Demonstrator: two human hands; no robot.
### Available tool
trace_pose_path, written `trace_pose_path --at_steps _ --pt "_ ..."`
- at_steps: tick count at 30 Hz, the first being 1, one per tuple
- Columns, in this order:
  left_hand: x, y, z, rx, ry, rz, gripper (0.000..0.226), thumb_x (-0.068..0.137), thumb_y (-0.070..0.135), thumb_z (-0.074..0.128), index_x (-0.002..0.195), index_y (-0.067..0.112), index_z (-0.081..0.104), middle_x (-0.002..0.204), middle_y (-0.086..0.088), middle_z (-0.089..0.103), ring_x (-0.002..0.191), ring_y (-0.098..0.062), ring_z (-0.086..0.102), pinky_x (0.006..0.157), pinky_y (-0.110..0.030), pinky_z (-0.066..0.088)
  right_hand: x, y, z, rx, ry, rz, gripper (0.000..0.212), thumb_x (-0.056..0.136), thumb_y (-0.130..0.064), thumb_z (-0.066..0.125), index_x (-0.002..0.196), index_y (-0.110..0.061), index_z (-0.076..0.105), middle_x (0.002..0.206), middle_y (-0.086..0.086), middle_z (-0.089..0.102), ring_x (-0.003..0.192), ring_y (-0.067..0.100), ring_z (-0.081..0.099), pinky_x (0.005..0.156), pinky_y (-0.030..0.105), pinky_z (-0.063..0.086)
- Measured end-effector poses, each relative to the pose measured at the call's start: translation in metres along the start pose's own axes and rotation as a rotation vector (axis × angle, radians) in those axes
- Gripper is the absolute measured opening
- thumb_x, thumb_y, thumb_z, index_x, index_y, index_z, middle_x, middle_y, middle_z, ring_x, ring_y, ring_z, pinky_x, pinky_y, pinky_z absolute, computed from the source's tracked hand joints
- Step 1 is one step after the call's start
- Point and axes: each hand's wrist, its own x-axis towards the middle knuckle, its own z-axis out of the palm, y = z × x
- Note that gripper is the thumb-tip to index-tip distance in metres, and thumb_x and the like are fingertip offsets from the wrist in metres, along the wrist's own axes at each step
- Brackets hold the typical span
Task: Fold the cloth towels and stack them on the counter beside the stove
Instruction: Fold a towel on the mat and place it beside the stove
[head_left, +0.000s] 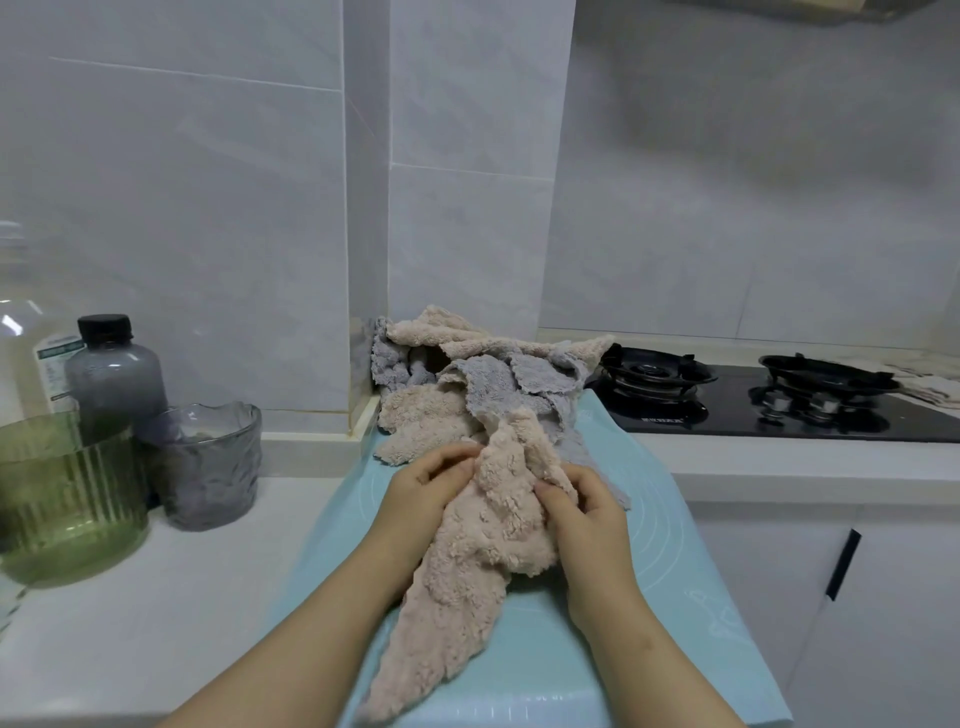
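Note:
A fluffy beige towel (467, 561) hangs crumpled between both hands above a light blue mat (670, 597) on the counter. My left hand (426, 488) pinches its upper left edge. My right hand (582, 514) grips its upper right edge. The towel's lower end trails down to the mat's front. Behind it, against the tiled wall corner, lies an unfolded heap of beige and grey towels (467, 384). The black gas stove (769, 400) sits to the right of the heap.
On the white counter (156, 613) at the left stand a green ribbed glass jar (67, 499), a grey textured glass cup (208, 467), a dark-capped grey bottle (117, 379) and a large clear bottle (26, 353). White cabinet doors (883, 597) are below the stove.

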Motion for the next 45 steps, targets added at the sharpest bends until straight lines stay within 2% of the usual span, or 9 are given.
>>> trace_pose_path --at_steps 7,12,19,23,26,28,32,40,45 --pt "-0.003 -0.007 0.001 0.153 -0.181 0.019 0.055 0.076 -0.004 0.07 0.121 0.021 0.049 0.102 0.009 0.063 0.076 0.013 0.062 0.066 -0.005 0.046 -0.005 -0.005 0.002 0.115 -0.113 0.026 0.014 0.081 -0.002 0.056 0.076 -0.015 0.059 0.07 0.003 0.063 0.07 0.016 0.058 0.065 0.031 0.045" --pt "-0.005 -0.003 -0.001 0.113 0.0 0.011 0.04 0.072 -0.009 0.07 0.091 0.026 0.066 0.089 0.004 0.069 0.08 -0.01 0.064 0.074 -0.021 0.051 -0.005 -0.008 0.001 0.107 0.026 0.023 0.021 0.087 0.006 0.046 0.081 -0.013 0.054 0.066 -0.001 0.061 0.059 0.009 0.056 0.055 0.021 0.046" --pt "-0.004 0.008 -0.004 -0.106 0.114 -0.001 0.025 0.077 -0.01 0.065 0.083 0.014 0.063 0.084 0.001 0.065 0.066 -0.007 0.061 0.051 -0.011 0.049 -0.009 -0.007 0.0 -0.047 0.234 -0.063 0.02 0.09 -0.001 0.042 0.088 -0.02 0.047 0.078 -0.002 0.054 0.071 0.015 0.049 0.068 0.034 0.041" --pt "0.001 0.003 -0.008 -0.164 0.282 0.017 0.019 0.081 -0.008 0.062 0.073 0.01 0.063 0.106 -0.003 0.065 0.08 -0.009 0.06 0.076 -0.02 0.047 -0.008 -0.01 -0.002 -0.135 0.352 -0.055 0.021 0.09 -0.002 0.039 0.103 -0.017 0.043 0.081 -0.008 0.053 0.073 0.013 0.049 0.06 0.029 0.034" --pt "0.005 -0.009 -0.019 0.42 0.464 0.003 0.013 0.083 0.011 0.062 0.095 0.017 0.064 0.115 0.001 0.059 0.11 -0.019 0.057 0.091 -0.029 0.042 -0.004 -0.004 0.0 -0.228 0.372 -0.047 0.051 0.086 -0.001 0.043 0.131 -0.023 0.037 0.111 -0.002 0.056 0.102 0.022 0.051 0.084 0.034 0.039" --pt "0.005 -0.019 -0.022 0.957 0.347 -0.107 0.047 0.082 0.033 0.059 0.127 0.025 0.046 0.141 -0.003 0.039 0.129 -0.023 0.041 0.103 -0.038 0.035 -0.004 -0.002 0.002 -0.398 0.345 -0.064 0.072 0.082 -0.004 0.051 0.145 -0.026 0.024 0.14 0.007 0.041 0.125 0.028 0.039 0.103 0.042 0.034" --pt "0.008 -0.022 -0.016 1.308 0.147 -0.218 0.061 0.086 0.052 0.049 0.14 0.032 0.028 0.15 -0.005 0.029 0.14 -0.025 0.024 0.11 -0.046 0.017 -0.004 0.001 0.005 -0.764 0.143 0.006 0.073 0.083 -0.025 0.055 0.147 -0.036 0.021 0.156 0.0 0.021 0.137 0.027 0.027 0.112 0.043 0.023" --pt "0.007 -0.019 -0.014 0.903 0.229 0.027 0.03 0.083 0.005 0.049 0.087 0.032 0.061 0.089 0.006 0.063 0.098 -0.023 0.061 0.079 -0.032 0.043 0.002 0.012 0.006 -0.856 0.125 -0.058 0.051 0.083 -0.003 0.044 0.13 -0.025 0.049 0.119 0.001 0.059 0.11 0.026 0.049 0.095 0.037 0.041" --pt "0.005 -0.011 -0.02 0.731 0.467 0.238 0.03 0.077 -0.003 0.05 0.094 0.02 0.059 0.107 0.0 0.051 0.109 -0.023 0.047 0.081 -0.022 0.03 0.001 0.007 0.003 -0.594 0.291 -0.053 0.035 0.087 -0.007 0.049 0.121 -0.016 0.049 0.114 0.011 0.055 0.104 0.028 0.052 0.082 0.035 0.041"
